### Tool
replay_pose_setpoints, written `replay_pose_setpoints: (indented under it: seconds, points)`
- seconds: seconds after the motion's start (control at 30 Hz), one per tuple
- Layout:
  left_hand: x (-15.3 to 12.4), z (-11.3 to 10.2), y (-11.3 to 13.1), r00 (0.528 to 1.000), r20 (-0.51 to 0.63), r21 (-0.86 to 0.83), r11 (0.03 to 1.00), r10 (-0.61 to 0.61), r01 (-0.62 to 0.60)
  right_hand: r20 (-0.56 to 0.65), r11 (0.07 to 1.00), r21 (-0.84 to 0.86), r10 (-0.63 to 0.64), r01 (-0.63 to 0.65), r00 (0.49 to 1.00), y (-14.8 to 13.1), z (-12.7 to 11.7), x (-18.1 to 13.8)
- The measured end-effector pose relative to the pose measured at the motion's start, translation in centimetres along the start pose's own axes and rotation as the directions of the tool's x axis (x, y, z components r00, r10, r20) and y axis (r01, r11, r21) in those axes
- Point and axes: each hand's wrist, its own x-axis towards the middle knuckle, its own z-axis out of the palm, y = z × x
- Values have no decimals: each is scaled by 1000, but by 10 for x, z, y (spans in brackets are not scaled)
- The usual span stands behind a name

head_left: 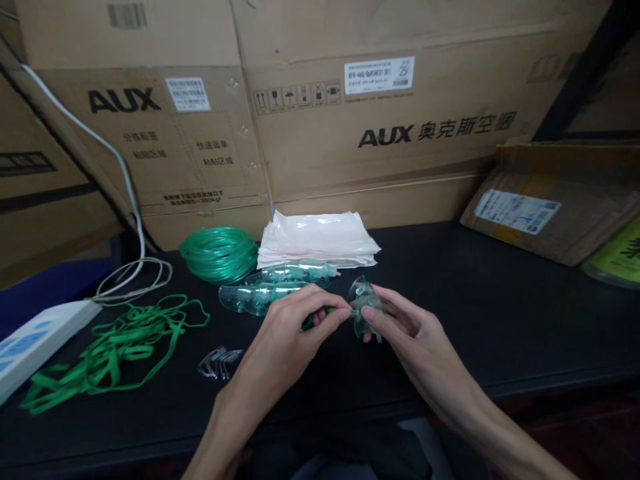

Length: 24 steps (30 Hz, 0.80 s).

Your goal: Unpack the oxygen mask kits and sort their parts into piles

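Observation:
My right hand (407, 333) is closed on a clear green plastic mask (364, 301), held just above the black table (500, 300). My left hand (295, 327) pinches a green strap or tube end (320, 315) right at the mask's side, fingertips of both hands nearly touching. Behind my hands lie more clear green masks (273, 290) in a row. A stack of white plastic pouches (317, 240) sits behind those. A coil of green tubing (219, 253) lies to the left of the pouches.
Loose green elastic straps (115, 350) sprawl at the left, with small clear clips (217, 363) near my left wrist. A white power strip (35, 340) and white cable (133, 270) sit at the far left. Cardboard boxes (350, 113) line the back; a parcel (550, 207) leans at the right.

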Motion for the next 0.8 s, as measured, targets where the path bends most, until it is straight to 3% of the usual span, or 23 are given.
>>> replay_pose_setpoints:
  seconds: [0.53,0.7,0.8]
  points:
    - [-2,7,-4,995,-25,87,991,100,-97,-119,982,-143,-136,119,984,11,1,3]
    - [-2,5,-2,998,-42,-23,999,48,-49,-57,954,-261,-165,145,985,5,-1,-1]
    - [-3,5,-3,998,-44,-35,998,47,-49,-14,967,-225,-123,117,992,3,-1,-3]
